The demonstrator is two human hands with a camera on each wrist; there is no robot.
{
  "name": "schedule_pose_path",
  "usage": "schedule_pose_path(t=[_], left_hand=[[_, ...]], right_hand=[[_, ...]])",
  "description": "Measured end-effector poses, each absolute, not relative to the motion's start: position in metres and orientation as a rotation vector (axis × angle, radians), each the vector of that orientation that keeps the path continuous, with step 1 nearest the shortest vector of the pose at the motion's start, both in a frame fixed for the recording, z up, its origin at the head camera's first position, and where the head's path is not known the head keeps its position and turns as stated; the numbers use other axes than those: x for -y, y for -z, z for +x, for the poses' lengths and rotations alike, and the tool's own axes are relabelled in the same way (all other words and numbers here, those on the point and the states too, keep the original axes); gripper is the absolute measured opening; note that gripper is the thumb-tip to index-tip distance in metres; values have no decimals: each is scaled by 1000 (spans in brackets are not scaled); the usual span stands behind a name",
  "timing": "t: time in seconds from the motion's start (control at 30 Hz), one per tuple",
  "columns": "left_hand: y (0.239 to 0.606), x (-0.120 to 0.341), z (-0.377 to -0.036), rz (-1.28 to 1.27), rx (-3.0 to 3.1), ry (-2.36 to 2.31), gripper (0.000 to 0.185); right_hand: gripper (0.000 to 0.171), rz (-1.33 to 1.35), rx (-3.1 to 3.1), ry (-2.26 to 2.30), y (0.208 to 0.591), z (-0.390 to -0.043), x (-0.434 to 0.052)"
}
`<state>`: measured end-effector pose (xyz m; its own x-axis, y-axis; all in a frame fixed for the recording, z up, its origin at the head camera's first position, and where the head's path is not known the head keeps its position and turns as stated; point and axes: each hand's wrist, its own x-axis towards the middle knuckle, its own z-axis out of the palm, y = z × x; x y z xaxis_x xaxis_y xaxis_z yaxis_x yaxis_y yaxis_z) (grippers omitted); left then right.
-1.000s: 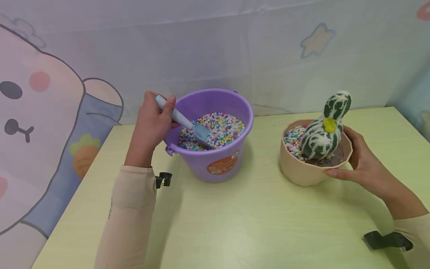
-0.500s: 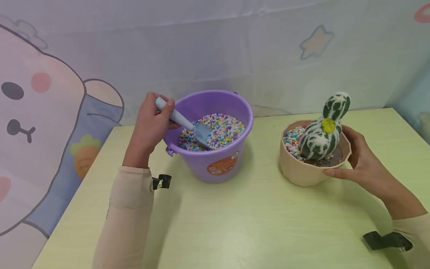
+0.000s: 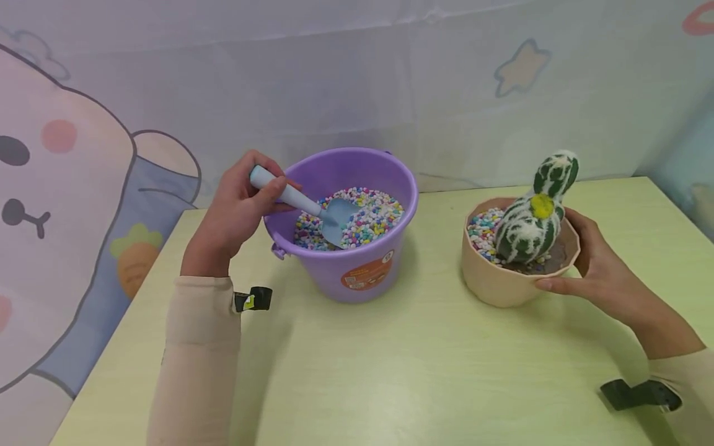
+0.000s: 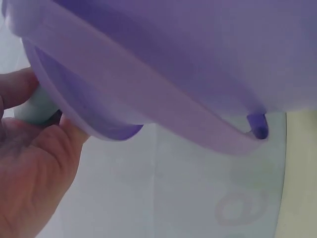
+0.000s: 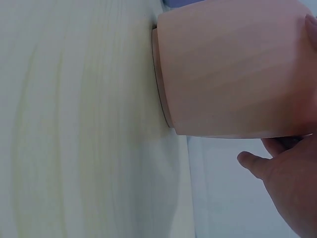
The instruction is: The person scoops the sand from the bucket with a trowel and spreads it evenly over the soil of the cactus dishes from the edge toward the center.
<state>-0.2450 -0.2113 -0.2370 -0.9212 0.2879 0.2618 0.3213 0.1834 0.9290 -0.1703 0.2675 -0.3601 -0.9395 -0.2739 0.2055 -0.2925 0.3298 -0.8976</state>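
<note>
Scoop in the pebbles, pot steadied

The left hand [image 3: 237, 207] grips the pale blue plastic scoop [image 3: 301, 203] by its stiff handle, blade buried in the purple plastic bucket [image 3: 357, 272] of loose coloured pebbles [image 3: 370, 214] (likely spilly); the right hand [image 3: 599, 269] cups the beige faceted pot [image 3: 493, 282] on the pale green tabletop [image 3: 424, 365], cartoon backdrop behind.

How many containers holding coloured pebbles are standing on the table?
2. The purple bucket stands left of centre, with the scoop in it. The beige pot stands to the right, held by the right hand.
</note>
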Motion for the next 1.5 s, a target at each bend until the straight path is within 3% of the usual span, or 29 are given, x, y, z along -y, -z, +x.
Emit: schedule_pose_path(t=[0.2,0.47,0.7,1.23,1.5], left_hand=[[233,207,-241,-537,2435,1879,3],[236,197,-245,-311,2588,1622,30],[235,196,-243,-237,2658,1457,41],[236,216,-238,-678,2572,1644,16],[233,212,-235,-598,2622,1596,18]], right_hand=[[106,519,2574,-1692,362,-169,-268],[105,518,2567,-1699,363,-168,-267],[105,507,2577,-1691,362,-167,-265],[105,507,2575,-1693,360,-166,-265],[104,512,2560,-1699,360,-166,-265]])
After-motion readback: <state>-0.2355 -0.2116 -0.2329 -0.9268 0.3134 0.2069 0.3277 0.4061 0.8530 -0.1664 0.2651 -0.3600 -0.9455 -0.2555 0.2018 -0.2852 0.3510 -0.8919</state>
